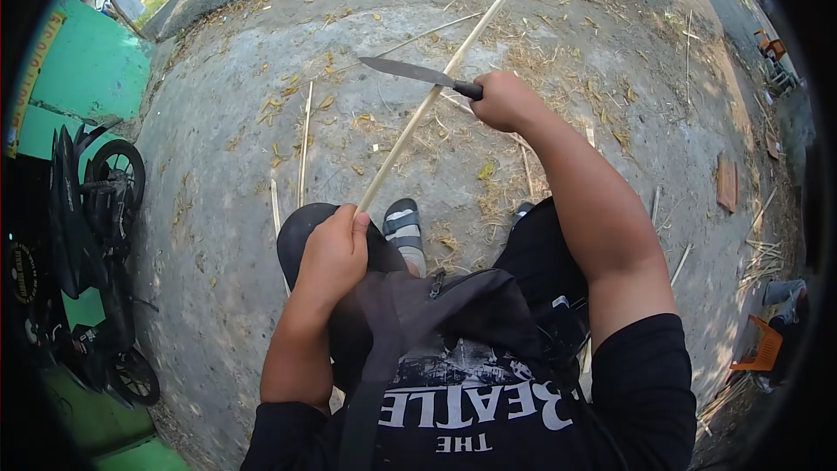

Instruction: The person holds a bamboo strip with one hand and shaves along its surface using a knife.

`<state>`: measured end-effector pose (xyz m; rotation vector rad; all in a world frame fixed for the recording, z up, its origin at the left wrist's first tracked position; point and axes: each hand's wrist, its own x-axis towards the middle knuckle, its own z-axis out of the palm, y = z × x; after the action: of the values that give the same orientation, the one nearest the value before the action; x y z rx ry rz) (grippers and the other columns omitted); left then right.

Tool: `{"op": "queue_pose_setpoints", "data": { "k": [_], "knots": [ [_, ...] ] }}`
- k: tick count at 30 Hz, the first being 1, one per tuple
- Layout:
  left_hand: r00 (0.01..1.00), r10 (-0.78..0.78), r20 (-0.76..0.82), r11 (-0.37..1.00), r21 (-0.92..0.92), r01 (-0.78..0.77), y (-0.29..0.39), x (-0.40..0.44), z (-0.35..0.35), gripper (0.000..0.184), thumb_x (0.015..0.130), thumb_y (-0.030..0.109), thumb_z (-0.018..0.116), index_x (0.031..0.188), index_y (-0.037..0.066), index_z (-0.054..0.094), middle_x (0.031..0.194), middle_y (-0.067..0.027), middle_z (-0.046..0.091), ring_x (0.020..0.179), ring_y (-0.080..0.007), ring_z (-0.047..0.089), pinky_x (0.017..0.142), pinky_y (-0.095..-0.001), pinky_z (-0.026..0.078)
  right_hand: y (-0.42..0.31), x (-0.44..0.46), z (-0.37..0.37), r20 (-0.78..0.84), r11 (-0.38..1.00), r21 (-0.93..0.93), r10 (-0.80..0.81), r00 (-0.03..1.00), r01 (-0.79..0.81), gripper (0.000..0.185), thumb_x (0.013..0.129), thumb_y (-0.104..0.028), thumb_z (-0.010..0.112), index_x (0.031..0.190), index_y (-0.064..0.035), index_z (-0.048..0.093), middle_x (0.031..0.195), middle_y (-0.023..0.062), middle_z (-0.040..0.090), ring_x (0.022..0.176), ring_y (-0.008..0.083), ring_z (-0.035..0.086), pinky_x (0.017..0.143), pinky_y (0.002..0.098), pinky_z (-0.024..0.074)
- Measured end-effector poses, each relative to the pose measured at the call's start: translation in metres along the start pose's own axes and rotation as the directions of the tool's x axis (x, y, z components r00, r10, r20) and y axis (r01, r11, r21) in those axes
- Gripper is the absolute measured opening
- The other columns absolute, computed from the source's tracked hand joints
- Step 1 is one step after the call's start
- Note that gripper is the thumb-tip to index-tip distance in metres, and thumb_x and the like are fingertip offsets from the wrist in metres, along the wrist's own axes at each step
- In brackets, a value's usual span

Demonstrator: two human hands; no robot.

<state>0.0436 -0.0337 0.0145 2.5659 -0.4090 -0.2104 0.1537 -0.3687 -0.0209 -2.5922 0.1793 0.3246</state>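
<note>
My left hand is closed around the lower end of a long, pale strip that looks like bamboo, close to my left knee. The strip slants up and to the right, away from me. In my right hand is the dark handle of a large knife. Its blade points left and lies across the strip above the middle, seeming to touch it. The fingers of both hands are wrapped round what they hold.
Pale strips, shavings and dry leaves litter the concrete ground. A motorcycle stands at the left by a green wall. On the right are a brown block and an orange chair beside a partly visible person.
</note>
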Motion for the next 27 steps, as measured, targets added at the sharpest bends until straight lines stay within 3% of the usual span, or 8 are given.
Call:
{"op": "queue_pose_setpoints", "data": {
  "k": [5, 7, 9, 10, 13, 17, 20, 27],
  "knots": [
    [0.996, -0.088, 0.019, 0.994, -0.067, 0.089, 0.004, -0.04, -0.031, 0.033, 0.109, 0.028, 0.054, 0.094, -0.001, 0.059, 0.078, -0.0253, 0.063, 0.077, -0.0507, 0.061, 0.066, -0.0521, 0.048, -0.011, -0.022, 0.012, -0.188, 0.967, 0.069, -0.228, 0.955, 0.244, 0.022, 0.091, -0.03, 0.073, 0.094, -0.0086, 0.072, 0.087, 0.019, 0.072, 0.086, 0.041, 0.07, 0.076, 0.0501, 0.0543],
    [0.992, -0.125, 0.016, 0.987, -0.097, 0.126, -0.004, -0.06, -0.04, 0.039, 0.109, 0.034, 0.056, 0.094, -0.001, 0.06, 0.072, -0.0209, 0.061, 0.066, -0.0392, 0.061, 0.062, -0.0451, 0.046, -0.018, -0.026, 0.016, -0.24, 0.932, 0.058, -0.334, 0.911, 0.357, 0.026, 0.091, -0.031, 0.077, 0.09, -0.0066, 0.068, 0.078, 0.0194, 0.068, 0.077, 0.0433, 0.067, 0.067, 0.05, 0.0511],
    [0.969, -0.231, 0.089, 0.965, -0.109, 0.24, -0.011, -0.081, -0.049, 0.042, 0.109, 0.037, 0.057, 0.094, -0.001, 0.061, 0.069, -0.018, 0.06, 0.062, -0.0312, 0.06, 0.06, -0.0423, 0.046, -0.023, -0.026, 0.018, -0.175, 0.905, 0.023, -0.414, 0.893, 0.425, 0.026, 0.09, -0.034, 0.078, 0.09, -0.0093, 0.069, 0.079, 0.0171, 0.069, 0.079, 0.0418, 0.069, 0.069, 0.0496, 0.0527],
    [0.962, -0.258, 0.085, 0.949, -0.165, 0.269, -0.022, -0.094, -0.045, 0.046, 0.109, 0.042, 0.055, 0.096, -0.002, 0.063, 0.067, -0.0125, 0.059, 0.062, -0.0214, 0.058, 0.06, -0.0387, 0.046, -0.027, -0.028, 0.016, -0.119, 0.902, 0.038, -0.424, 0.898, 0.43, 0.026, 0.09, -0.035, 0.078, 0.092, -0.0106, 0.07, 0.082, 0.0165, 0.071, 0.082, 0.041, 0.07, 0.072, 0.0498, 0.0538],
    [0.947, -0.303, 0.106, 0.918, -0.235, 0.32, -0.041, -0.13, -0.039, 0.046, 0.112, 0.043, 0.052, 0.096, 0.001, 0.064, 0.072, 0.0019, 0.054, 0.068, -0.0081, 0.049, 0.061, -0.0278, 0.041, -0.033, -0.03, 0.018, -0.046, 0.893, 0.063, -0.444, 0.895, 0.446, 0.03, 0.09, -0.041, 0.077, 0.094, -0.0121, 0.071, 0.083, 0.0157, 0.072, 0.084, 0.0402, 0.071, 0.073, 0.0499, 0.0545],
    [0.9, -0.416, 0.126, 0.855, -0.282, 0.435, -0.064, -0.169, -0.032, 0.048, 0.113, 0.042, 0.048, 0.094, 0.001, 0.064, 0.072, 0.0014, 0.053, 0.066, -0.0091, 0.049, 0.061, -0.0277, 0.041, -0.033, -0.028, 0.022, -0.012, 0.836, 0.106, -0.54, 0.842, 0.538, 0.041, 0.09, -0.047, 0.077, 0.091, -0.0074, 0.068, 0.079, 0.0172, 0.069, 0.079, 0.0403, 0.069, 0.07, 0.0478, 0.0519],
    [0.882, -0.456, 0.118, 0.829, -0.306, 0.469, -0.077, -0.187, -0.029, 0.052, 0.113, 0.042, 0.047, 0.09, -0.002, 0.064, 0.067, -0.0109, 0.062, 0.064, -0.0211, 0.062, 0.062, -0.0367, 0.047, -0.037, -0.031, 0.026, 0.027, 0.798, 0.175, -0.59, 0.807, 0.577, 0.048, 0.091, -0.051, 0.075, 0.093, -0.0047, 0.066, 0.078, 0.0186, 0.067, 0.077, 0.0405, 0.068, 0.068, 0.047, 0.0503],
    [0.932, -0.363, -0.002, 0.927, -0.105, 0.36, -0.062, -0.182, -0.024, 0.054, 0.113, 0.041, 0.043, 0.084, -0.001, 0.059, 0.067, -0.0202, 0.061, 0.064, -0.0387, 0.065, 0.059, -0.0464, 0.046, -0.053, -0.043, 0.029, 0.168, 0.827, 0.148, -0.561, 0.811, 0.542, 0.055, 0.102, -0.056, 0.058, 0.108, -0.0027, 0.069, 0.092, 0.0225, 0.072, 0.09, 0.0437, 0.069, 0.08, 0.0509, 0.0531]
  ]
}}
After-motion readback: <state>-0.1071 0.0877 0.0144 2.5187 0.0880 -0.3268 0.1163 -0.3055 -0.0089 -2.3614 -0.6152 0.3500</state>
